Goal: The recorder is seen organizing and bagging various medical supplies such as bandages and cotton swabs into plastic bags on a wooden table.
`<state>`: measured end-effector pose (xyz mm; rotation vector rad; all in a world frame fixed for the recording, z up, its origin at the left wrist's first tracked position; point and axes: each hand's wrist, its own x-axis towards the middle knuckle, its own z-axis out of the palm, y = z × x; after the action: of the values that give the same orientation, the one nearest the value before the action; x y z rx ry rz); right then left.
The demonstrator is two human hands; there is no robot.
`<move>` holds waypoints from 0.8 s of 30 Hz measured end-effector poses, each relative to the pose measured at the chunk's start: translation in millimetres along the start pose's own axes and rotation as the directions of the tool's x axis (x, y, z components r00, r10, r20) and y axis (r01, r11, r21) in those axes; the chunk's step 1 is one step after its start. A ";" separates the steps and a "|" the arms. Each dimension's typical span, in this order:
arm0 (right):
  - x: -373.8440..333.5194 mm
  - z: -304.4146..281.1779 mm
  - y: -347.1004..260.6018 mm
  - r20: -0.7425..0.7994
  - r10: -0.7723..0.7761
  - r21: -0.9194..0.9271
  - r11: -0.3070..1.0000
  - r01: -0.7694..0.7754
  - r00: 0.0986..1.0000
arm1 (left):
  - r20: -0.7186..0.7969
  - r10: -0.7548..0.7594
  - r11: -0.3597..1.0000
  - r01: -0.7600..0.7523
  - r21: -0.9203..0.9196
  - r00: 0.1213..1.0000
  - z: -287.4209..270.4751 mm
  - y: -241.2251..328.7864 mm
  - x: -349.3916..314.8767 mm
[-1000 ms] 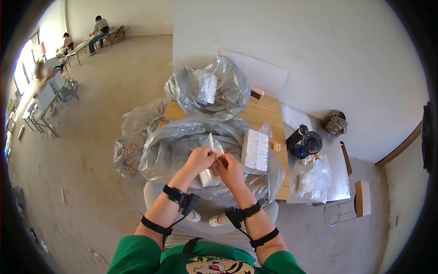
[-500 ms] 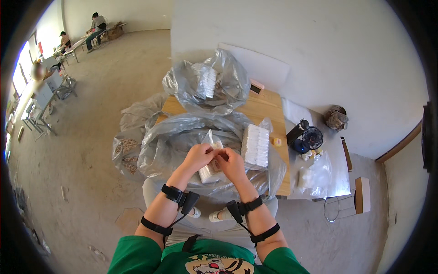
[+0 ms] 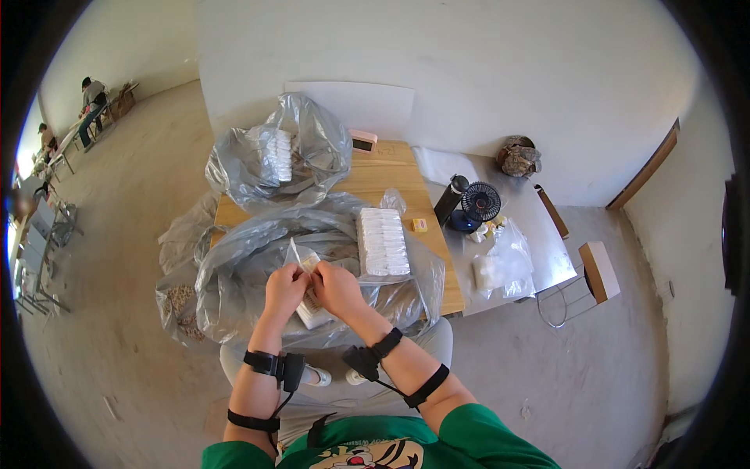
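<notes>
My left hand (image 3: 286, 291) and my right hand (image 3: 337, 289) meet over the front of the wooden table, fingers pinched on a clear plastic bag (image 3: 294, 250). Its top sticks up beyond my fingertips, and something pale shows through it. Beneath my hands lies a white packet (image 3: 314, 316), partly covered by them; whether it belongs to the same bag I cannot tell. A large grey plastic bag (image 3: 226, 266) spreads under and around all this. Just right of my right hand, a neat stack of white wrapped packets (image 3: 383, 242) rests on the grey plastic.
Behind, another grey bag (image 3: 324, 144) holds more white packets (image 3: 277, 156). On the wooden table (image 3: 398, 172) are a pink-framed device (image 3: 363, 141) and a small yellow box (image 3: 420, 225). A metal side table (image 3: 551, 250) carries a black bottle (image 3: 451, 199), fan (image 3: 480, 202) and clear bags (image 3: 508, 262).
The view has swung to the right, so the table and bags appear further left. Both hands keep their pinch on the clear bag, with the right hand now covering more of it.
</notes>
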<state>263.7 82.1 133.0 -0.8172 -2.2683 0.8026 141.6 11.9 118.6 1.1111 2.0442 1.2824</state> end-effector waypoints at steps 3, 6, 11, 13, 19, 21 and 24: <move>2.2 6.1 0.5 -0.045 -0.024 0.005 1.000 0.024 0.999 | -0.129 0.052 0.997 -0.045 0.057 0.990 1.8 7.4 -4.7; 5.5 11.4 6.2 -0.100 -0.067 -0.005 0.998 0.067 0.993 | -0.197 0.036 0.999 -0.040 -0.018 0.980 -0.9 7.4 -7.3; 26.9 -30.6 54.0 -0.295 0.076 -0.041 0.995 -0.092 0.952 | -0.264 0.017 0.996 -0.039 -0.081 0.964 -45.7 9.1 -3.3; 26.1 -36.9 44.2 -0.260 0.052 -0.015 0.998 -0.057 0.964 | -0.200 -0.042 0.981 0.002 -0.195 0.979 -63.1 0.3 -5.7; 19.0 -26.9 16.4 -0.181 0.003 0.116 0.993 0.019 0.983 | -0.210 0.021 1.000 -0.023 -0.007 0.978 -56.9 -2.3 -5.6; 15.5 -20.6 19.2 -0.209 -0.042 0.119 0.991 0.068 0.977 | -0.279 -0.041 0.985 -0.007 -0.171 0.960 -40.1 19.3 -14.9; 8.8 -14.5 13.5 -0.161 -0.045 0.211 0.974 0.079 0.986 | 0.024 -0.192 0.973 0.193 -0.129 0.981 -34.4 -5.0 -10.9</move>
<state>272.8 101.6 135.7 -0.6796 -2.0172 0.9066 120.3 -15.7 129.2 0.8373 1.9737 1.2877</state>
